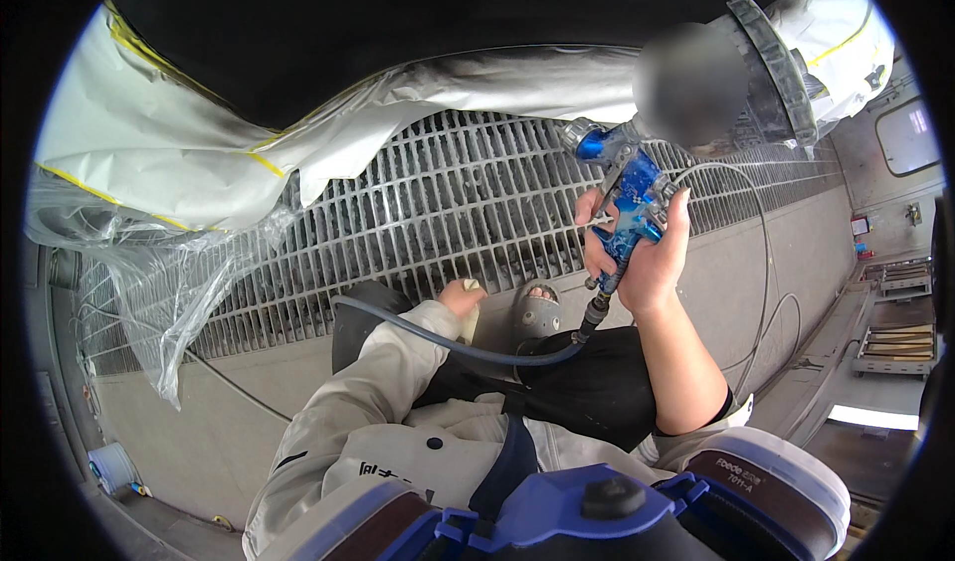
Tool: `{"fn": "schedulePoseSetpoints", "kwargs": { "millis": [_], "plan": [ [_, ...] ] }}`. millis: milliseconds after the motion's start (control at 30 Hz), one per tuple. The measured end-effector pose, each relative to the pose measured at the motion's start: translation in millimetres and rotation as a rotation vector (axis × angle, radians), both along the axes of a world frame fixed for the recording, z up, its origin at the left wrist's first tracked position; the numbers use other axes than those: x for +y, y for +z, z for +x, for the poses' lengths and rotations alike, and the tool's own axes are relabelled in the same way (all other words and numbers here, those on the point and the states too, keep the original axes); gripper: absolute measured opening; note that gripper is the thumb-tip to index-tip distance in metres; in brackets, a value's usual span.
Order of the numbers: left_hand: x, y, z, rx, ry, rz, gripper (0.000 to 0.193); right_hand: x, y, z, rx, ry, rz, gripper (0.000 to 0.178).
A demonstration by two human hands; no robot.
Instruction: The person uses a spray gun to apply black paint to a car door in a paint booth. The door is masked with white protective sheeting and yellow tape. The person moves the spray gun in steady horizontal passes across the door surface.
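Observation:
My right hand (652,253) is wrapped round the grip of a blue spray gun (632,198), with fingers at its trigger. The gun is raised in front of me and tilted, its silver nozzle facing left. A large paint cup (761,74) sits on its top, partly blurred. From the bottom of the grip a blue-grey air hose (527,358) sags left across my lap, over my left forearm. Low by my knee, my left hand (461,299) is closed on a pale yellow cloth (470,324), much of it hidden.
Ahead stands a black panel (398,14) edged with white masking sheet (189,153) and yellow tape. Clear plastic film (159,273) hangs at left over the metal floor grating (428,183). A thin hose (764,233) loops at right, near a rack (895,347). Respirator parts (597,511) cover the bottom.

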State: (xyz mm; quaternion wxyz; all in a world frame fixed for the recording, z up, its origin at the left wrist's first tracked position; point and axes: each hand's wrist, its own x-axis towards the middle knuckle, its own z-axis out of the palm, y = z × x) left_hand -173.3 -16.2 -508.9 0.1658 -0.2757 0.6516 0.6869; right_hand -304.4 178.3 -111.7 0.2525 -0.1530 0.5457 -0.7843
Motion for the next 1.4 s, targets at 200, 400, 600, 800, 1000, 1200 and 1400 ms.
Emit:
{"fn": "schedulePoseSetpoints", "kwargs": {
  "millis": [200, 400, 600, 800, 1000, 1200, 1400],
  "plan": [
    [0.7, 2.4, 0.2, -0.008, 0.013, -0.004, 0.017, 0.9, -1.1, 0.5, 0.01, 0.003, 0.004, 0.095],
    [-1.3, -5.3, 0.6, 0.012, 0.03, 0.028, 0.018, 0.0, 0.0, 0.6, 0.019, 0.006, 0.001, 0.095],
    [-1.2, -8.4, -1.0, -0.001, 0.045, 0.021, 0.02, -2.4, 0.7, -0.7, 0.033, 0.006, 0.012, 0.096],
    [-1.4, -3.0, 0.1, 0.009, 0.028, 0.037, 0.018, -1.7, 0.8, -0.3, 0.042, 0.008, 0.029, 0.097],
    [0.3, 4.1, -0.8, 0.005, 0.035, 0.048, 0.015, -2.4, 1.4, 0.5, 0.019, -0.002, 0.023, 0.097],
    [0.6, 7.4, -0.2, 0.01, 0.03, 0.04, 0.014, -2.1, 2.1, 1.4, -0.01, -0.004, 0.02, 0.097],
    [-1.0, 10.7, 0.3, 0.003, 0.02, 0.05, 0.015, -1.3, 1.9, 1.9, 0.015, 0.007, 0.02, 0.095]
  ]
}}
